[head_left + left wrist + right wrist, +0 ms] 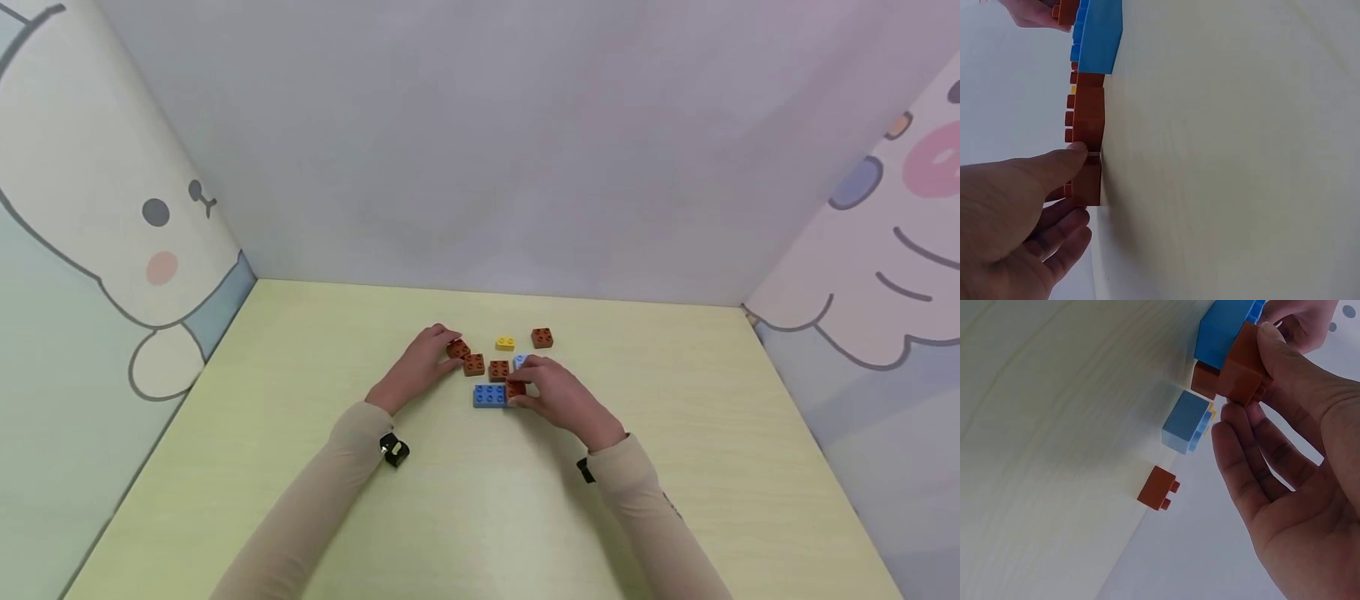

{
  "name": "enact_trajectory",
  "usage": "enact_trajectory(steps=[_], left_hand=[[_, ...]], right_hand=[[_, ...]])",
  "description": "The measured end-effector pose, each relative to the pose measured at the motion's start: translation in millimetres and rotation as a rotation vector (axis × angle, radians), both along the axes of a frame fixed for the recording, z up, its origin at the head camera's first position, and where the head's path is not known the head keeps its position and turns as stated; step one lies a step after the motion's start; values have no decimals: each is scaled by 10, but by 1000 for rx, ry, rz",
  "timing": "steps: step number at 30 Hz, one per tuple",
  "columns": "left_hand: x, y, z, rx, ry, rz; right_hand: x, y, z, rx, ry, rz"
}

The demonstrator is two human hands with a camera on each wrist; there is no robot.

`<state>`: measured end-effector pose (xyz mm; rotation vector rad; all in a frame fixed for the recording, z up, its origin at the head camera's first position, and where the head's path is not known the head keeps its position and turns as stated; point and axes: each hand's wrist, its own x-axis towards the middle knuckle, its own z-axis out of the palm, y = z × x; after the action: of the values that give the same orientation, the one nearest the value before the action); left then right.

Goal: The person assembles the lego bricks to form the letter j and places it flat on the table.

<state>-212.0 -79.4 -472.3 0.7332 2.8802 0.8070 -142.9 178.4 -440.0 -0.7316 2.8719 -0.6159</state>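
My left hand (422, 364) pinches a reddish-brown toy building brick (458, 349) at the left end of the group, thumb on the near side. Touching that brick's corner is a second brown brick (474, 365). With thumb and fingertips, my right hand (561, 396) holds another brown brick (1242, 365) over the right end of a long blue brick (490, 396). The blue brick lies flat, studs up. Behind it sits one more brown brick (498, 371). A light blue brick (1186, 422) stands just beyond the right fingers, partly hidden in the head view.
Farther back on the pale wooden table (675, 375) lie a small yellow brick (506, 342) and a brown brick (542, 337). A plain grey-white wall (487, 167) rises behind the table, and walls with cartoon figures stand at both sides.
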Motion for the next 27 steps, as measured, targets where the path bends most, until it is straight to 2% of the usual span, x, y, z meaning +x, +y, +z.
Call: enact_trajectory(steps=[5,15,21,27], left_hand=[[-10,1,-34,-10,-19,33],[24,-99,-57,38,-10,19],[86,-120,5,68,-1,-28],[206,-84,107,62,-18,-81]], right_hand=[[5,-11,3,-2,3,0],[10,-5,7,-10,9,8],[8,3,4,-14,14,16],[9,4,-3,-15,3,5]])
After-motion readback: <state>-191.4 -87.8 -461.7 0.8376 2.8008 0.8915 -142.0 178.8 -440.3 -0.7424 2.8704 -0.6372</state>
